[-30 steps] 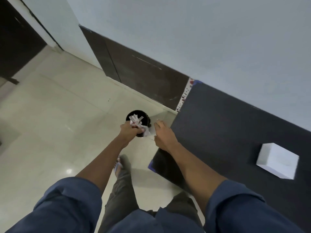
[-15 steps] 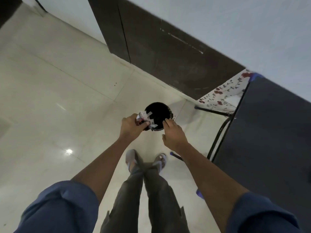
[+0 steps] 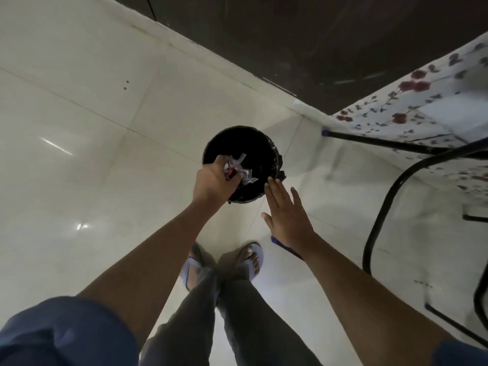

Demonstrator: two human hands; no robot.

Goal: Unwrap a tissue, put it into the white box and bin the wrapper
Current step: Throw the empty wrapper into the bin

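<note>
Nearest the camera, both forearms reach down over the tiled floor [image 3: 79, 107]. Right hand [image 3: 287, 215] hangs flat, fingers spread, empty, beside the black bin [image 3: 266, 151]. Left hand [image 3: 214, 180] clutches the crumpled wrapper [image 3: 237, 169] over the bin's mouth.

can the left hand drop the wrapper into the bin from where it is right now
Probably yes: the left hand holds the crumpled wrapper over the black bin mouth, which is open, and the right hand sits beside the rim, clear.

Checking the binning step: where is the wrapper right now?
In the head view, the wrapper is crumpled in the left hand, over the open black bin, just left of centre.
</note>
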